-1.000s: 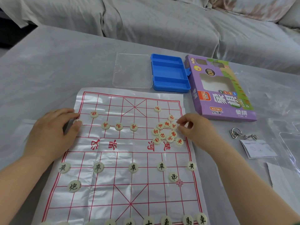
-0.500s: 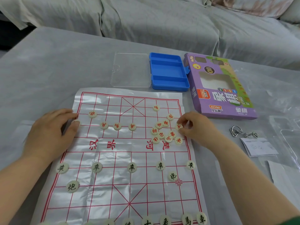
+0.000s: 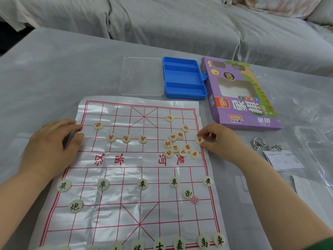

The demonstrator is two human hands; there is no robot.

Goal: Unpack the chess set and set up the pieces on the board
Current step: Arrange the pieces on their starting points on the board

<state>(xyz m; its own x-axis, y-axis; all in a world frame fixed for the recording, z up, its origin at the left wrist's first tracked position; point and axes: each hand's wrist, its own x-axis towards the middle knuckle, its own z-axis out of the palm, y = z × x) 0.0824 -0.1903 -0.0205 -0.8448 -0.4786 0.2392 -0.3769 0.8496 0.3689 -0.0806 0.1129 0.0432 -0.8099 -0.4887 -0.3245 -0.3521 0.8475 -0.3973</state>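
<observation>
While the table (image 3: 54,73) carries the whole set under a grey cover, the board sheet (image 3: 126,204) lies lengthwise away from the person, its long axis running from the near edge of the table toward the far edge where the sofa stands. Beyond the sheet's far edge sit the clear lid (image 3: 142,76), the blue tray (image 3: 183,80) and the purple box (image 3: 239,94), side by side. On the near half of the sheet the black pieces already stand in their rows; on the far half the red ones are only partly placed, with a loose heap of red pieces (image 3: 178,147) near the sheet's right edge, just beside the right hand (image 3: 221,139). That hand pinches one red piece (image 3: 199,140) between thumb and fingertip right at the sheet's right border line, on the row where three red pieces already stand. The left hand (image 3: 48,145) rests flat at the sheet's left edge, thumb on what may be another pale piece, though it is mostly hidden, so I cannot tell whether it grips anything. The pieces are round discs with no long axis; their red characters read toward the far edge. Being nearer the heap, the right hand looks better placed to feed the remaining far-side points.
</observation>
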